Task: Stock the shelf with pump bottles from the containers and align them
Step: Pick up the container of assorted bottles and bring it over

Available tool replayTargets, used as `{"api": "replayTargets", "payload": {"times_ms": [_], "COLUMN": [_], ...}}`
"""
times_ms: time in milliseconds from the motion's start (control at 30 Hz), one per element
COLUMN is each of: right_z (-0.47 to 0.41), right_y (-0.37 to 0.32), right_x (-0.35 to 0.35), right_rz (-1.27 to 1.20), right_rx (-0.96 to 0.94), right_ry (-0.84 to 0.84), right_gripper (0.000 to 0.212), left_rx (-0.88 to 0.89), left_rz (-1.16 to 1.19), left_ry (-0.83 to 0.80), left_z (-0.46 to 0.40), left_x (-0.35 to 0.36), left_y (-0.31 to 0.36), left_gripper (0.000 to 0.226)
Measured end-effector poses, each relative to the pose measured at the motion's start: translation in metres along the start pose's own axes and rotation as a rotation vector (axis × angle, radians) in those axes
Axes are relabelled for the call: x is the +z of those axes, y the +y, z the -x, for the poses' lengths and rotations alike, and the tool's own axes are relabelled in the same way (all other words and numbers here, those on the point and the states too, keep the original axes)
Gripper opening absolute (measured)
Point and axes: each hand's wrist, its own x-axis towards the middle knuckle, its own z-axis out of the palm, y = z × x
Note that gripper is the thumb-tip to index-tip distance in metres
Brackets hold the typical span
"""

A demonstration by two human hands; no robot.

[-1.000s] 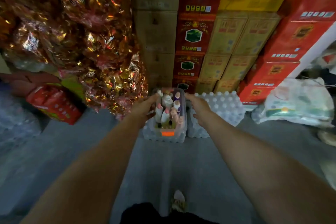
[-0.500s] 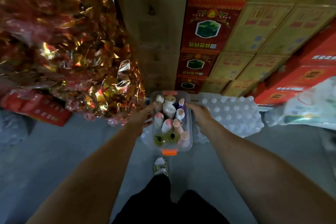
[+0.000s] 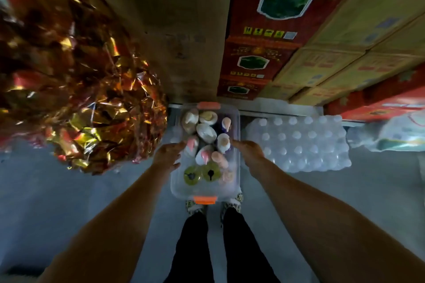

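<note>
A clear plastic container point(image 3: 234, 119) with orange latches hangs in front of me, above my shoes. Inside stand several pump bottles point(image 3: 206, 133), white and pink-topped, with two green ones point(image 3: 192, 175) at the near end. My left hand point(image 3: 168, 155) grips the container's left rim. On the right rim, my right hand point(image 3: 249, 150) grips the same way. Both sets of fingertips curl over the edge, and the rest of each grip is hidden by the container wall.
A shrink-wrapped pack of water bottles point(image 3: 299, 142) lies on the grey floor at right. Brown cartons point(image 3: 161, 30), red cartons point(image 3: 264, 30) and yellow cartons point(image 3: 345, 48) are stacked ahead. A big bundle of gold foil packets point(image 3: 92, 110) bulges in from the left.
The container has come off the water-bottle pack and moved toward me, now over my feet. Both hands keep their hold on its sides. My view has tipped further down.
</note>
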Motion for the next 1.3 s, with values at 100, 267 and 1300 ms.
{"api": "replayTargets", "payload": {"times_ms": [100, 267, 1300], "right_z": [-0.037, -0.087, -0.169], "right_y": [0.008, 0.026, 0.059], "right_x": [0.004, 0.018, 0.042], "right_rz": [0.036, 0.023, 0.062], "right_rx": [0.041, 0.054, 0.163], "right_ry": [0.014, 0.002, 0.078], "right_gripper": [0.04, 0.08, 0.063], "left_rx": [-0.029, 0.022, -0.103], "left_rz": [-0.064, -0.238, -0.369], "left_ry": [0.039, 0.165, 0.255], "left_z": [-0.034, -0.088, -0.188], "left_x": [0.008, 0.019, 0.004], "left_y": [-0.011, -0.027, -0.073], "left_gripper": [0.037, 0.075, 0.083]}}
